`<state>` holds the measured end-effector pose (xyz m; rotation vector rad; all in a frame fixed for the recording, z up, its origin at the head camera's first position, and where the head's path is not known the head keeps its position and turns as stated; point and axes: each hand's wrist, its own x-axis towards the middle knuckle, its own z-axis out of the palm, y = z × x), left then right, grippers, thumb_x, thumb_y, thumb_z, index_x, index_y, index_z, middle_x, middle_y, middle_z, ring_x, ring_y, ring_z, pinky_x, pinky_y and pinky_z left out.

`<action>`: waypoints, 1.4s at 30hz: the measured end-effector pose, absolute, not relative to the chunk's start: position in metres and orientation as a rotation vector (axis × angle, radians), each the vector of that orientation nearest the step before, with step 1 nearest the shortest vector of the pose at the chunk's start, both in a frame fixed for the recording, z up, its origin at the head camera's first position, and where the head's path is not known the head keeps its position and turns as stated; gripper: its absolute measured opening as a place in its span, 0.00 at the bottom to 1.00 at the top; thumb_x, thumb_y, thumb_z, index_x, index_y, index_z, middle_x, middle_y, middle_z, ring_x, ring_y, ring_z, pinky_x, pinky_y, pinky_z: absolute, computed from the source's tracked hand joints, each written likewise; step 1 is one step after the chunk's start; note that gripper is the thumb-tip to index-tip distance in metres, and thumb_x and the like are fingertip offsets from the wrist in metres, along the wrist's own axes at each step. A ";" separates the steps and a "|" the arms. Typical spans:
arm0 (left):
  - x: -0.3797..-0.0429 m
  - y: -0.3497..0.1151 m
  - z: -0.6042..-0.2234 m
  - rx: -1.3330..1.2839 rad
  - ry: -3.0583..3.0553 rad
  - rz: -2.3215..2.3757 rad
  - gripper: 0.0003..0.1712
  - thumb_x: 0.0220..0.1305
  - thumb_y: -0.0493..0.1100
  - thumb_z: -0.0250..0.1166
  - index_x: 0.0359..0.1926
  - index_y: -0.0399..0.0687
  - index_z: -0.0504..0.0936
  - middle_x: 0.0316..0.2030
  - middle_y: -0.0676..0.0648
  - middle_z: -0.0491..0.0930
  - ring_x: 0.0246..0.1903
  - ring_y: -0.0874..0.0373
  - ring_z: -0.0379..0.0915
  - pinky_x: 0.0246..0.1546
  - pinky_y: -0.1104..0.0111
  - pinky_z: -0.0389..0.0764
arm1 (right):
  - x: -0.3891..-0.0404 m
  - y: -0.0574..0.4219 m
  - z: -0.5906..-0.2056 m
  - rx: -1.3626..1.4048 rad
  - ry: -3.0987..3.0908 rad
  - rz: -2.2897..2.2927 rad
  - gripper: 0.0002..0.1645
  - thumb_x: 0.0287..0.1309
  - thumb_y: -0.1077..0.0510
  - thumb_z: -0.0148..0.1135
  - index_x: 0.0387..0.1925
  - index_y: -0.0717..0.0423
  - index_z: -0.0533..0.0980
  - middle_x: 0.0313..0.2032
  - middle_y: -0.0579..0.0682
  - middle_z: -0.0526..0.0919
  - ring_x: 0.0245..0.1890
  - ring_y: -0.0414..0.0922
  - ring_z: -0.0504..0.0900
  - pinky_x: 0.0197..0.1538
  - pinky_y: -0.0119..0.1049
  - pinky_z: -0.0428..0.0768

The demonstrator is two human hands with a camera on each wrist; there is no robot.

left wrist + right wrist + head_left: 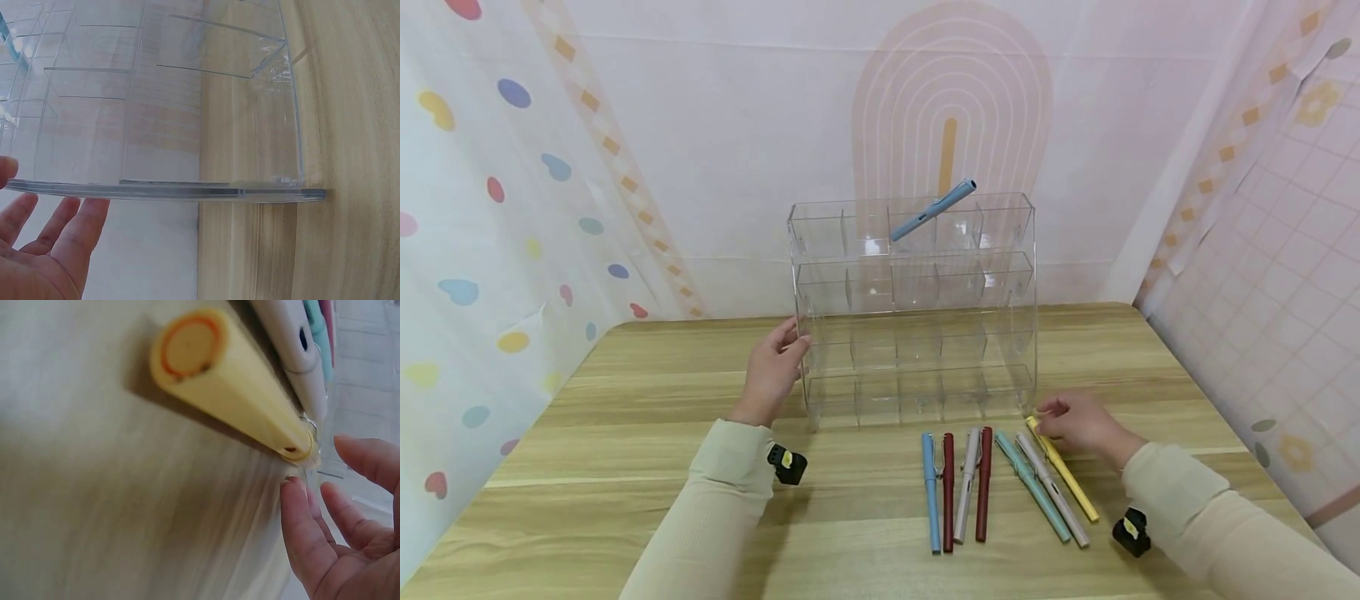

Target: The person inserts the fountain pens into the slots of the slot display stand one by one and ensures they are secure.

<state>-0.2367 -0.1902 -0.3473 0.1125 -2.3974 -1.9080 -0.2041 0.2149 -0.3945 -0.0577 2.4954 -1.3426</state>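
A clear acrylic rack [917,323] with several tiers of compartments stands upright on the table. My left hand [773,371] holds its left side panel [169,190], with the thumb at the front edge and the fingers against the outer face. Tilted across the top tier is a blue pen [932,210], its upper end above the rim; its exact compartment is unclear. Near the rack's lower right corner, my right hand [1084,427] hovers at the clip end of a yellow pen [1067,475]. Thumb and fingers are apart in the right wrist view, holding nothing.
Beside the yellow pen lie a grey pen [1054,492] and a teal pen [1032,486]. Farther left are a light blue pen [932,496], two dark red pens [983,487] and another grey pen [967,487]. Patterned cloth [737,125] hangs behind the table [625,492].
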 end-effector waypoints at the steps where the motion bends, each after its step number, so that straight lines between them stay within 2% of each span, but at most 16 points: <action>1: -0.237 -0.190 -0.347 0.113 -2.398 -1.910 0.29 0.74 0.42 0.49 0.73 0.47 0.60 0.64 0.36 0.66 0.61 0.44 0.65 0.57 0.52 0.72 | -0.204 0.214 -0.394 -0.047 2.500 -1.335 0.28 0.54 0.62 0.64 0.53 0.75 0.71 0.43 0.63 0.76 0.40 0.50 0.79 0.40 0.45 0.82; 17: -0.238 -0.190 -0.347 0.132 -2.414 -1.890 0.29 0.73 0.42 0.50 0.72 0.48 0.60 0.63 0.38 0.68 0.61 0.44 0.66 0.56 0.53 0.73 | -0.205 0.201 -0.394 -0.038 2.633 -1.148 0.23 0.49 0.65 0.65 0.48 0.74 0.74 0.41 0.64 0.79 0.34 0.48 0.77 0.30 0.38 0.78; 26: -0.238 -0.189 -0.347 0.128 -2.411 -1.905 0.29 0.73 0.42 0.50 0.73 0.48 0.60 0.64 0.38 0.67 0.62 0.44 0.65 0.57 0.51 0.71 | -0.206 0.199 -0.396 -0.012 2.651 -1.136 0.23 0.47 0.66 0.65 0.46 0.74 0.74 0.40 0.63 0.80 0.24 0.43 0.73 0.24 0.35 0.76; 33: -0.238 -0.187 -0.347 0.126 -2.415 -1.910 0.29 0.73 0.42 0.50 0.73 0.47 0.59 0.65 0.36 0.65 0.62 0.44 0.64 0.58 0.51 0.71 | -0.207 0.209 -0.397 -0.007 2.606 -1.175 0.24 0.46 0.64 0.66 0.46 0.72 0.72 0.41 0.63 0.80 0.30 0.46 0.77 0.27 0.39 0.78; 42: -0.239 -0.188 -0.347 0.128 -2.409 -1.909 0.29 0.73 0.42 0.50 0.73 0.47 0.60 0.64 0.37 0.66 0.62 0.43 0.65 0.57 0.51 0.72 | -0.207 0.220 -0.383 0.048 2.516 -1.280 0.25 0.55 0.63 0.59 0.51 0.74 0.67 0.45 0.66 0.76 0.36 0.49 0.78 0.35 0.44 0.81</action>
